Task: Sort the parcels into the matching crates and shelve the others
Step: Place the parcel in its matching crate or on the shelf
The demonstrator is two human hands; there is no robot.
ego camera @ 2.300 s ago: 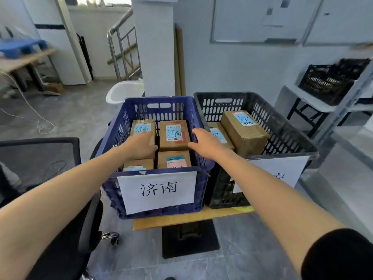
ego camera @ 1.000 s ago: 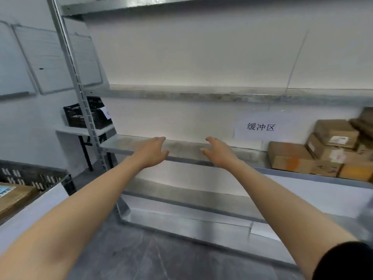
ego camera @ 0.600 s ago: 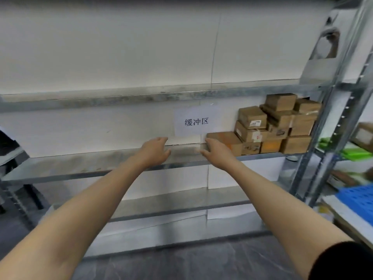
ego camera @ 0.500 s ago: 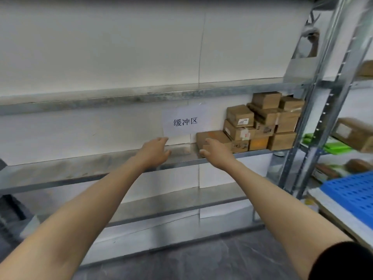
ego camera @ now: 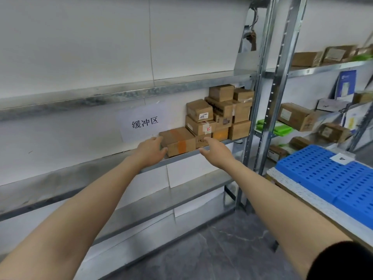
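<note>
Both my arms stretch out toward a metal shelf that carries a paper sign on the wall behind it. A stack of brown cardboard parcels fills the shelf's right end. The nearest one is a flat box with an orange patch. My left hand hovers with relaxed fingers at that box's left end. My right hand is spread with straight fingers in front of its right end. Neither hand holds anything.
Steel uprights divide this rack from a second rack on the right with more boxes and green packets. A blue perforated crate lies on a speckled table at the right. A lower shelf runs beneath.
The view swung from the blue and black crates to the rack, then panned right. Both empty hands now sit level with the flat orange-patched box instead of the bare shelf.
</note>
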